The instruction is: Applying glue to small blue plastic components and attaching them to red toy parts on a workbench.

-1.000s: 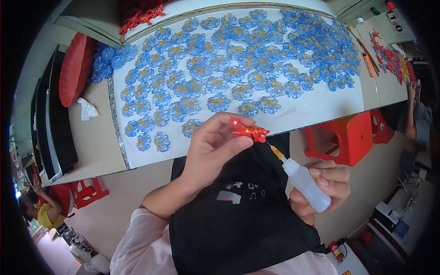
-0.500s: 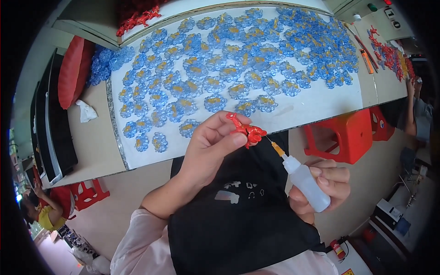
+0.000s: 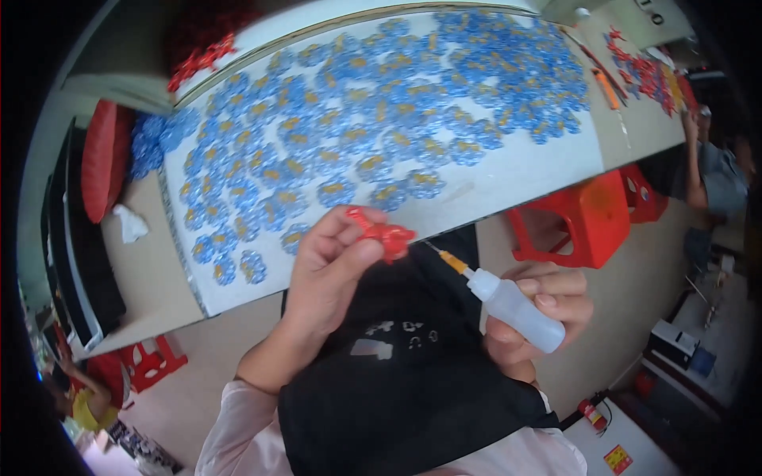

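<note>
My left hand [image 3: 329,274] pinches a small red flower-shaped ornament [image 3: 382,232] between thumb and fingers, just below the table's near edge. My right hand [image 3: 544,305] grips a small white squeeze bottle [image 3: 512,308] with an orange nozzle and a thin needle tip; the tip points up-left and stops just short of the red ornament. A black cloth [image 3: 397,373] covers my lap under both hands. On the white board [image 3: 516,170] ahead lie several rows of blue flower ornaments with gold centres [image 3: 357,135].
A red plastic stool [image 3: 583,222] stands right of my knees, another red stool [image 3: 151,361] at lower left. Red ornaments lie at the table's far left [image 3: 198,59] and far right [image 3: 643,71]. Another person [image 3: 718,174] sits at the right edge.
The red ornament in my left hand has turned slightly and dropped a little. The bottle's tip stays close beside it. Both hands keep their grip.
</note>
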